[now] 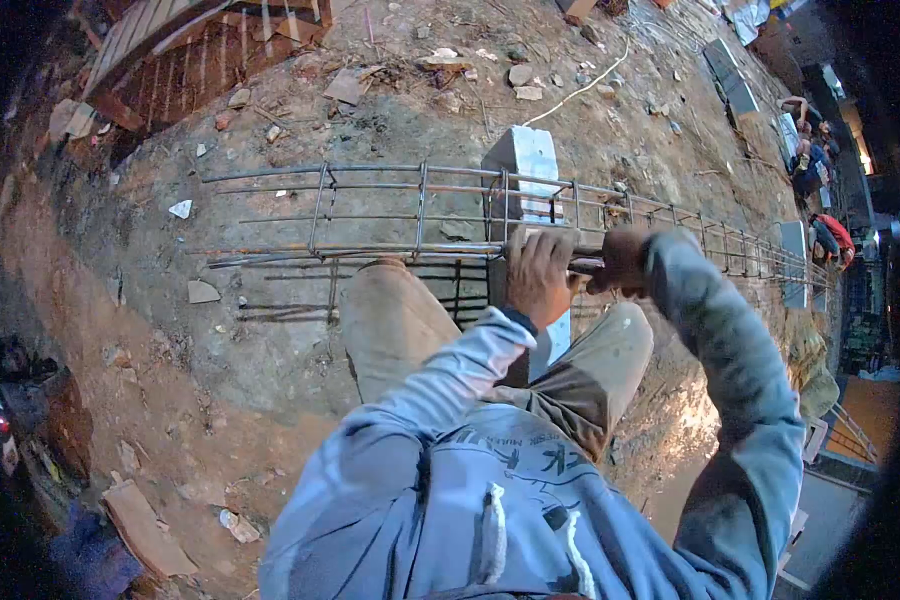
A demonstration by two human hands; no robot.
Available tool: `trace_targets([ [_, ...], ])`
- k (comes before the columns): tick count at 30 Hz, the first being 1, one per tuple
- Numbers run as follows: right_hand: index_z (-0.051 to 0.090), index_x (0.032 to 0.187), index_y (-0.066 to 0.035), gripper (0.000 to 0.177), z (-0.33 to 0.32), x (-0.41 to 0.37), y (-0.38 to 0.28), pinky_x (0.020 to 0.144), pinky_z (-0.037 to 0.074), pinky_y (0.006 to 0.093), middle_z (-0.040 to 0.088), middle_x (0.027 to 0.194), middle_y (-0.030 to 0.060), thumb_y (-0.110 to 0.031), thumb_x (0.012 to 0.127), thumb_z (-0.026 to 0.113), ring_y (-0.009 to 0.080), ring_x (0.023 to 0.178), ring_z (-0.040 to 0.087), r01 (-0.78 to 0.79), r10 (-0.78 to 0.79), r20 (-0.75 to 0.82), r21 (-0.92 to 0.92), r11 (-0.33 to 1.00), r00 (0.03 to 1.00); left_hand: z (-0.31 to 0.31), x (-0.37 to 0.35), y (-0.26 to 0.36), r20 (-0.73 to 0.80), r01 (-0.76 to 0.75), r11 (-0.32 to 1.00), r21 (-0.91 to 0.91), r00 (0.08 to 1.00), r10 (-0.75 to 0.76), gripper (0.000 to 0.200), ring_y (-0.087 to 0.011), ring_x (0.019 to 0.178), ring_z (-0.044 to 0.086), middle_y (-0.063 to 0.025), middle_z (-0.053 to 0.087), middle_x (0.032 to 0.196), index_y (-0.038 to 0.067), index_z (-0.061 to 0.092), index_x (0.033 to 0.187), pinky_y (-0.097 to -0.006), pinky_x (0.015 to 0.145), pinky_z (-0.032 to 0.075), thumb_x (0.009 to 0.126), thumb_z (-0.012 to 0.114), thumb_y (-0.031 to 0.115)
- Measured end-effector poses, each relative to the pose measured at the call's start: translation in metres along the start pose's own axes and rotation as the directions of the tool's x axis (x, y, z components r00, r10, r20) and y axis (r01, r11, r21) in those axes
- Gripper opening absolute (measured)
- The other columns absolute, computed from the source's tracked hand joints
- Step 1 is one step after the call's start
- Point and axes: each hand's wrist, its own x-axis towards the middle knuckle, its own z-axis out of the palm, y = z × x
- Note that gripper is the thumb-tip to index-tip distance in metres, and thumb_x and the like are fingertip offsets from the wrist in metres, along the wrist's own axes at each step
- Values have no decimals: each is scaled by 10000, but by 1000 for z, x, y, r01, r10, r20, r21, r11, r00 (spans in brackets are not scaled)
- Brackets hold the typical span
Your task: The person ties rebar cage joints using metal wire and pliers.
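A long cage of steel rebar (423, 210), with thin stirrups around its bars, rests across a pale concrete block (532, 160) in front of my knees. My left hand (542, 278) is closed over the near bars of the cage, just above the block. Close to its right, my right hand (625, 260) is a fist at the same near bars. A short dark rod-like piece (585, 265) shows between the two hands; I cannot tell whether it is a tool or part of the cage. The fingers of my right hand are mostly hidden.
Stones and rubble (345, 87) lie scattered over the dirt ground. At upper left stands a slatted wooden structure (140, 50). The cage runs right over another block (793, 262), near a person in red (835, 238). More people (808, 160) are further up.
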Motion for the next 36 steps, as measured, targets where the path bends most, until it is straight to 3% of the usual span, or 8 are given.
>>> trace_targets([
  [4,682,757,-28,367,-41,-2,-22,529,513,371,657,684,136,-380,685,760,219,588,641,-44,62,255,-76,996,965,15,9,-12,-115,107,990,95,989,-96,588,-335,945,537,-171,524,1047,54,490,1126,-418,853,398,608,728,196],
  [9,577,1020,-73,281,9,-1,-14,826,423,438,602,981,156,-232,790,557,270,983,555,-130,-444,-560,-711,691,699,26,36,-45,117,109,977,-184,989,-89,399,-356,774,591,-148,612,850,76,544,994,-410,651,479,626,688,128],
  [14,572,1021,-91,250,29,5,-1,810,404,428,580,996,133,-208,821,480,267,990,531,-199,-413,-639,-666,719,650,9,54,-52,561,141,953,-268,827,36,423,-354,797,626,-168,651,803,125,602,1059,-423,696,492,697,705,320],
  [19,631,885,-95,186,19,16,5,687,489,400,632,860,126,-229,806,530,298,831,617,-101,-261,-550,-541,835,794,22,46,-44,588,261,957,-127,797,-139,414,-351,788,616,-168,644,811,122,619,1040,-433,726,471,674,719,288],
  [28,692,824,-82,304,-10,18,-15,664,526,380,666,772,132,-320,636,710,296,747,650,-139,32,-225,-478,868,974,35,23,5,-343,21,994,107,939,17,431,-307,867,536,-116,543,897,92,531,987,-456,846,367,603,688,209],
  [31,693,840,-93,371,-24,14,12,645,519,378,668,840,142,-381,611,740,271,780,648,-48,46,107,19,999,993,24,29,-16,75,1,993,-117,997,8,405,-337,767,570,-136,547,813,101,527,965,-432,713,442,607,682,211],
  [33,671,874,-98,278,-11,12,11,632,504,385,653,867,143,-325,713,668,275,794,637,129,-152,-57,-289,949,987,27,39,-31,91,-20,983,-180,995,37,326,-379,706,583,-170,561,741,70,540,898,-442,611,464,626,667,198],
  [36,607,890,-92,188,18,-6,-2,626,456,391,616,754,97,-224,831,487,272,697,614,-140,-622,-703,-694,707,343,5,57,-34,426,206,928,-312,903,-58,339,-380,777,605,-222,615,787,4,581,915,-431,680,479,627,641,172],
])
